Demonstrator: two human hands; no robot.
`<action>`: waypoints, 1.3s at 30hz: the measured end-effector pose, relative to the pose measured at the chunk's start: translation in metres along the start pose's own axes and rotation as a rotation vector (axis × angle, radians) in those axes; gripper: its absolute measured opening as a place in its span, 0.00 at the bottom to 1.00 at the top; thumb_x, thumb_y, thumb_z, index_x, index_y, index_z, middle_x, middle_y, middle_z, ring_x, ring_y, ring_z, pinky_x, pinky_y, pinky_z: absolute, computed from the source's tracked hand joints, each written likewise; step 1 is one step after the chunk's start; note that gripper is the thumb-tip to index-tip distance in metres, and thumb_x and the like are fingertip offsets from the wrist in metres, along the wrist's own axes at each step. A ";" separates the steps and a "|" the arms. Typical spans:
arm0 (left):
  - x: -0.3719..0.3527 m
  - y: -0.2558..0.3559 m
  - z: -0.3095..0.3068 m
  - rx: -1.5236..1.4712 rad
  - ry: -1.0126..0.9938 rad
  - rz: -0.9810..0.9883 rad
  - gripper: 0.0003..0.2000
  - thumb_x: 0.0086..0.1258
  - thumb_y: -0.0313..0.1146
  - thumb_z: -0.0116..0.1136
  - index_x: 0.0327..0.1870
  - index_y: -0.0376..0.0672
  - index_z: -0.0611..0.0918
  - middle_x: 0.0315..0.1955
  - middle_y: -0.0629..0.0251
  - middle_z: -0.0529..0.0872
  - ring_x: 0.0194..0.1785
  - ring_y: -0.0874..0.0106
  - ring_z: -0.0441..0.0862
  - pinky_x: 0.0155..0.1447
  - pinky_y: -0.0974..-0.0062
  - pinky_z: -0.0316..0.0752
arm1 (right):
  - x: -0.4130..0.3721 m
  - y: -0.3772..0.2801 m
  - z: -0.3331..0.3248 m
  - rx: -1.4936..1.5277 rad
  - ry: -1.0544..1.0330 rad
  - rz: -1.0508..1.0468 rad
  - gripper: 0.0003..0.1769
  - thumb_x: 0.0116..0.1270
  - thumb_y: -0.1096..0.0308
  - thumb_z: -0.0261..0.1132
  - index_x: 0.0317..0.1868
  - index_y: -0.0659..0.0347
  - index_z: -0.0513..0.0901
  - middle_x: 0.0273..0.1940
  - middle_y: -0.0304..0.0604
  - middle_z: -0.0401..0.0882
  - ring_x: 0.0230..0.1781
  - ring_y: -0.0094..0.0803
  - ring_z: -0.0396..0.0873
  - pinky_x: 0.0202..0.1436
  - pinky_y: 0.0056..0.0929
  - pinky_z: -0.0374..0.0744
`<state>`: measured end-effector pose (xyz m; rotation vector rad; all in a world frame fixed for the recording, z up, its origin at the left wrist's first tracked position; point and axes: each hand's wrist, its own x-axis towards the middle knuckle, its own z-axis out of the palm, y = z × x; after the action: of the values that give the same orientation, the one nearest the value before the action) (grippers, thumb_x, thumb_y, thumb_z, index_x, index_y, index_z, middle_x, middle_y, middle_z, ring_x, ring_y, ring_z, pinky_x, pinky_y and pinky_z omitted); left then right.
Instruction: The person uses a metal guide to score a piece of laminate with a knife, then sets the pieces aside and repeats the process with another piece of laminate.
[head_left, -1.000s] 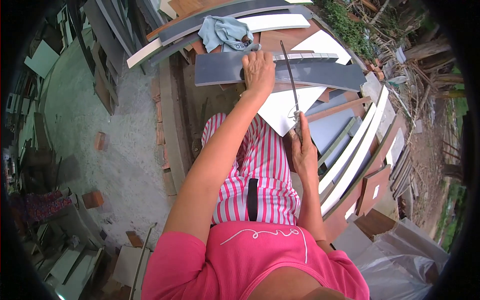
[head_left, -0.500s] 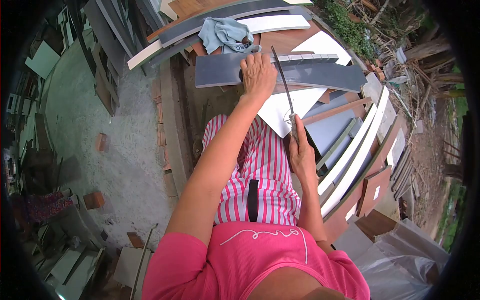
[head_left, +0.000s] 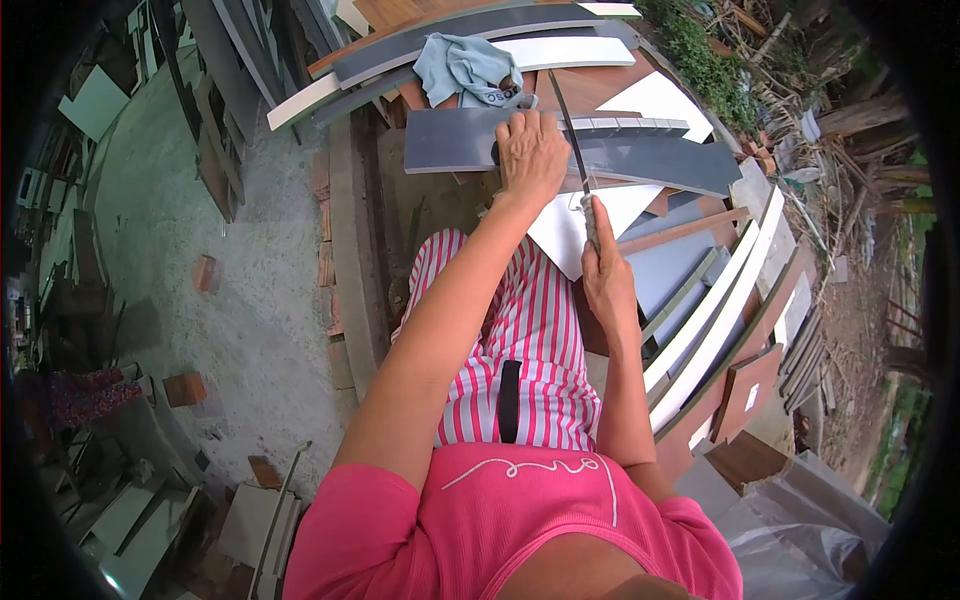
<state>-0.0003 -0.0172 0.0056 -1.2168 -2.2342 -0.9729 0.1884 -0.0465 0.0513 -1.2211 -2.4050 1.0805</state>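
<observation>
My left hand [head_left: 532, 160] presses down over the grey board [head_left: 440, 142], fingers bent at its far edge and closed about the near end of a pale strip [head_left: 640, 127]. That strip lies along the board and bears evenly spaced cross marks. In my right hand [head_left: 610, 275] is a long, narrow dark saw-like blade [head_left: 572, 130], gripped by its wrapped handle [head_left: 591, 222]. The blade points away from me and crosses the strip just right of my left hand. A loose bit of string or wire hangs at the handle. White sheet [head_left: 565, 235] shows beneath the board.
A blue-grey cloth [head_left: 465, 70] lies on the boards beyond. Curved stacks of white and brown panels [head_left: 715, 300] fan out at right. Brick edging [head_left: 325, 240] borders the concrete floor [head_left: 250, 350] at left. Clear plastic sheeting [head_left: 800, 520] covers something at lower right.
The blade and right hand have slid forward, away from me, along the blade's length. My left hand stays on the board. The whole view has shifted slightly.
</observation>
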 end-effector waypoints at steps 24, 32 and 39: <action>-0.001 0.001 0.000 0.045 -0.031 0.000 0.07 0.59 0.34 0.57 0.35 0.42 0.79 0.36 0.59 0.78 0.47 0.61 0.73 0.52 0.60 0.62 | 0.036 -0.004 0.008 -0.044 0.055 -0.100 0.35 0.68 0.72 0.50 0.75 0.40 0.55 0.34 0.68 0.80 0.36 0.62 0.82 0.40 0.55 0.72; -0.001 0.000 0.000 0.020 -0.007 0.021 0.06 0.61 0.33 0.57 0.35 0.42 0.76 0.35 0.59 0.76 0.44 0.60 0.73 0.49 0.58 0.63 | -0.039 0.030 0.015 0.006 0.092 -0.042 0.36 0.68 0.74 0.50 0.75 0.38 0.55 0.35 0.70 0.80 0.36 0.60 0.83 0.38 0.54 0.73; -0.002 -0.001 -0.001 0.008 -0.013 0.016 0.07 0.61 0.33 0.56 0.36 0.42 0.76 0.36 0.58 0.77 0.45 0.60 0.73 0.49 0.59 0.63 | 0.015 -0.005 0.005 -0.039 -0.004 0.023 0.35 0.71 0.72 0.49 0.76 0.37 0.54 0.44 0.67 0.80 0.42 0.57 0.83 0.45 0.48 0.75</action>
<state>0.0002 -0.0189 0.0045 -1.2395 -2.2323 -0.9518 0.1735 -0.0399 0.0500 -1.2627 -2.4312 1.0482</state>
